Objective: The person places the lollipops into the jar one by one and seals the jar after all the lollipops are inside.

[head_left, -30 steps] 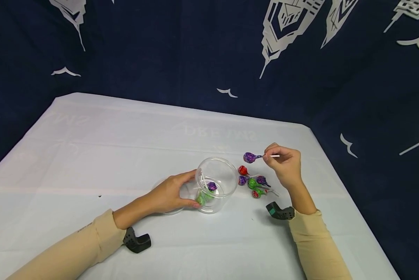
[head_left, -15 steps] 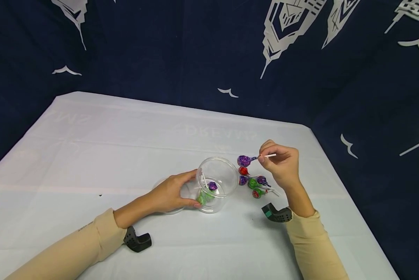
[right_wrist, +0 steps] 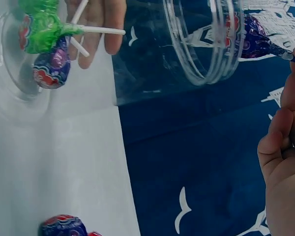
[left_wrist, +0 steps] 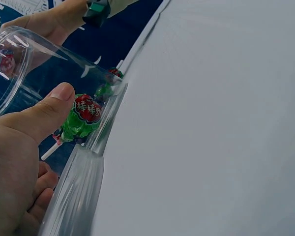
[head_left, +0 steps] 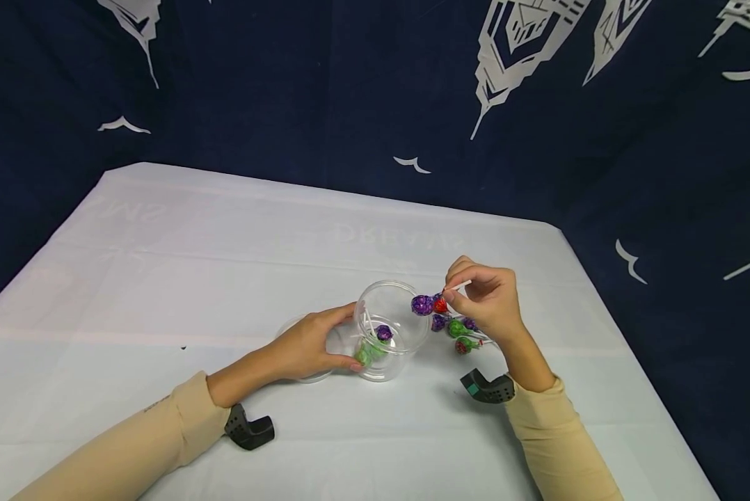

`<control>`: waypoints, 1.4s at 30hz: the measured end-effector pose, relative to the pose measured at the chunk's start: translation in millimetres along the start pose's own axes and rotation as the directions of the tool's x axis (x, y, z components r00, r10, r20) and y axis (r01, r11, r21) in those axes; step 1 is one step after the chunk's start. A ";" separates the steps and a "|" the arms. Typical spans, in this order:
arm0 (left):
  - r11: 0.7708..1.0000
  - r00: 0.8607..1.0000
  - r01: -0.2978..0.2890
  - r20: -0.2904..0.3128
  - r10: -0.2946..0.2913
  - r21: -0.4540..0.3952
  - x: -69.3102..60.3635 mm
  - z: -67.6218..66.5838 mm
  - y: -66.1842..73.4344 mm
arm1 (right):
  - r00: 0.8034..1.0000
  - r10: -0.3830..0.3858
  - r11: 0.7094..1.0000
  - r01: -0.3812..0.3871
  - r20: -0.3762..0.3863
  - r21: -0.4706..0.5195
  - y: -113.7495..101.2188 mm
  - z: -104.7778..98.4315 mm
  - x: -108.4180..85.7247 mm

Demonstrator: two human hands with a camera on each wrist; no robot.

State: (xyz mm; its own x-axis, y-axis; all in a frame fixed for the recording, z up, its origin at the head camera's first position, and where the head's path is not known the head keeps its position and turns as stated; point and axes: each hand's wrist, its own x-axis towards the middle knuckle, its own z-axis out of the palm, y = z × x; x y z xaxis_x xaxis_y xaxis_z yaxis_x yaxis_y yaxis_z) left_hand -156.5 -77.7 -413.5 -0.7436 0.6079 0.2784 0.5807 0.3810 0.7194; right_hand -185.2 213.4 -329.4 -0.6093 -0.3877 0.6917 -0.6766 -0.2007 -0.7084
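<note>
Apparently filling the clear cup [head_left: 404, 334] on the counter [head_left: 193, 292], holding it in the left grip [head_left: 309, 344] while pinching the purple lollipop [head_left: 421, 305] by its stick [head_left: 465, 284] in the right grip [head_left: 488, 299], just by the cup's rim [head_left: 390, 282], likely needing next to lower it inside and let go

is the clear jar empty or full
Neither: the clear jar is partly filled. A purple lollipop and at least one green lollipop show low inside, with bare space above.
</note>
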 end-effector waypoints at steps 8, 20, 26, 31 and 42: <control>1.000 1.000 0.002 0.004 -0.002 -0.008 1.2 0.0 0.5 | 0.999 -0.003 1.000 0.004 0.044 -0.022 2.4 3.1 -0.7; 1.000 1.000 -0.003 0.010 0.003 -0.013 1.8 -0.1 3.1 | 1.000 -0.010 0.998 0.010 -0.005 -0.057 -0.5 -0.9 -2.3; 1.000 1.000 0.004 0.008 -0.004 -0.006 1.6 -0.6 3.0 | 1.000 -0.005 0.997 0.004 -0.025 -0.071 -2.1 -2.7 -5.0; 1.000 1.000 0.001 0.004 -0.001 -0.009 1.4 -0.1 1.5 | 0.999 0.004 0.998 -0.007 -0.038 -0.069 -3.0 -4.0 -7.4; 1.000 1.000 0.018 0.012 -0.018 -0.006 1.5 0.0 1.2 | 0.999 0.010 0.996 -0.013 -0.042 -0.089 -2.9 -12.5 -14.6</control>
State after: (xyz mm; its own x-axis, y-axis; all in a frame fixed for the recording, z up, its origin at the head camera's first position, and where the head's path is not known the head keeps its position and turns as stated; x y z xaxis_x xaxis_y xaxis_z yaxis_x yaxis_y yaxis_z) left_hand -156.9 -76.3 -412.2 -0.7502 0.6089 0.2579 0.5650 0.3875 0.7285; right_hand -179.5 230.9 -335.7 -0.6326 -0.3514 0.6901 -0.7025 -0.1146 -0.7024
